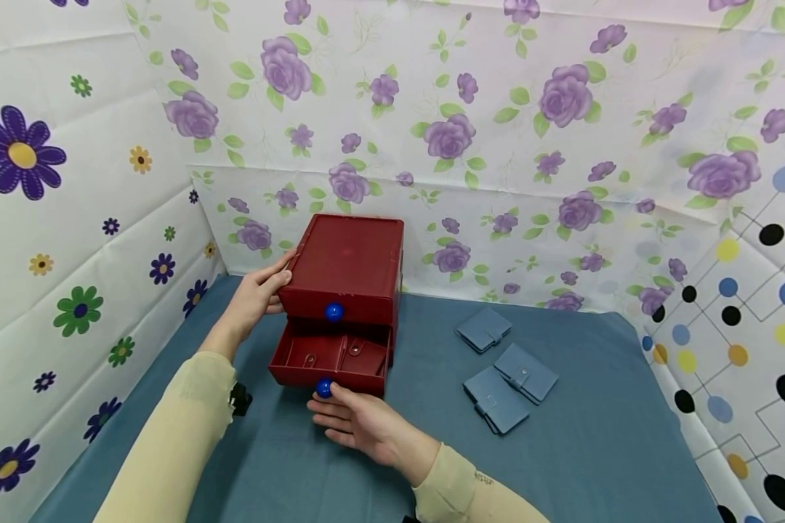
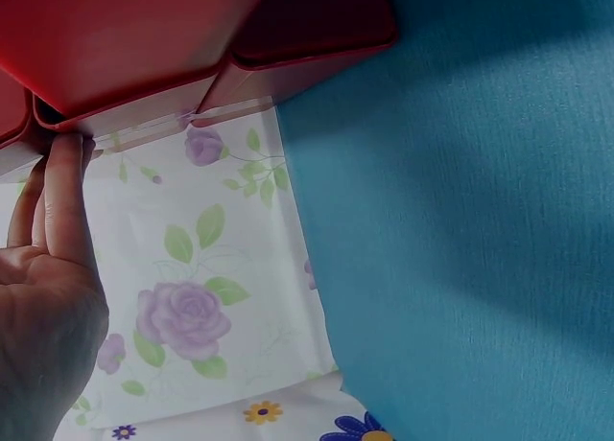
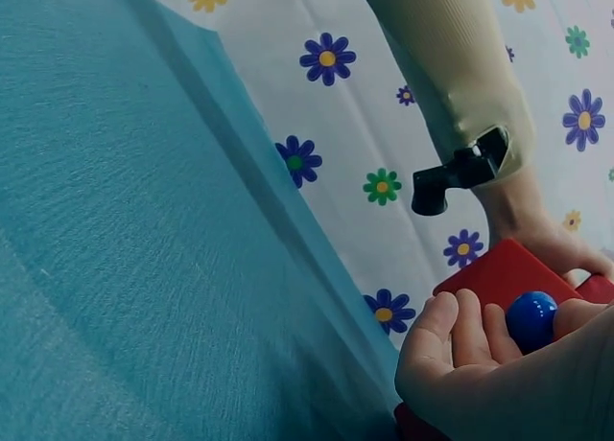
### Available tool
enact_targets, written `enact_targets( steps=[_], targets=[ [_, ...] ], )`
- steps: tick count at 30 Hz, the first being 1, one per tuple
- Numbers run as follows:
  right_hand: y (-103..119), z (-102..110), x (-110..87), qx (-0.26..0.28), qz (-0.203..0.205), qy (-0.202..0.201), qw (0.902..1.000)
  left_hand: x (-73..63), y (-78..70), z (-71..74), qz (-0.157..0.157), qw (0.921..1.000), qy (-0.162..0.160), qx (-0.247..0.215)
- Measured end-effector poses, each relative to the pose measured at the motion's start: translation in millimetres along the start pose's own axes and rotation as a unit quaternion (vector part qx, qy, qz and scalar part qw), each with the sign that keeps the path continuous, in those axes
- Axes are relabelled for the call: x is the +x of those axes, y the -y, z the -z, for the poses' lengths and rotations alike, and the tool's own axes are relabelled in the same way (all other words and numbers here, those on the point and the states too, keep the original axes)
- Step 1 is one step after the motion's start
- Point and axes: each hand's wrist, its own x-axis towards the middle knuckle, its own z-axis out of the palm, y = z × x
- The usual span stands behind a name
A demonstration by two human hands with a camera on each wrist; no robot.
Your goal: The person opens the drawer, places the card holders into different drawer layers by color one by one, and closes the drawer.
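Observation:
A dark red drawer box has its lower drawer pulled out. Two red wallets with snap straps lie inside that drawer. My left hand rests against the box's left side, thumb by the front corner; in the left wrist view its straight fingers press the red side. At the lower drawer's blue knob, my right hand has thumb and index finger on either side of the ball, the other fingers extended below. The right wrist view shows this knob between thumb and fingers.
Three blue strapped wallets lie on the blue cloth right of the box, two of them overlapping. The closed upper drawer has its own blue knob. Flowered sheets stand behind and left, a dotted sheet at right.

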Motion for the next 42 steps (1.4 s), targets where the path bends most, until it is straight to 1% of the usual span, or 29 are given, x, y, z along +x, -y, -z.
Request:
enact_targets(
  steps=[9, 21, 31, 42],
  targets=[
    [3, -1, 1.3, 0.006, -0.005, -0.006, 1.0, -0.6, -1.2, 0.0, 0.0, 1.0, -0.002, 0.003],
    [9, 2, 6.3, -0.001, -0.007, -0.01, 0.9999, -1.7, -2.3, -0.1, 0.005, 1.0, -0.002, 0.003],
    [17, 5, 13.0, 0.005, 0.01, -0.019, 0.9998, -1.7, -3.2, 0.6, 0.007, 1.0, -0.004, 0.004],
    [23, 12, 26.4, 0.007, 0.039, -0.025, 0.9989, 0.3, -1.9, -0.2, 0.011, 0.9999, -0.003, 0.005]
  ],
)
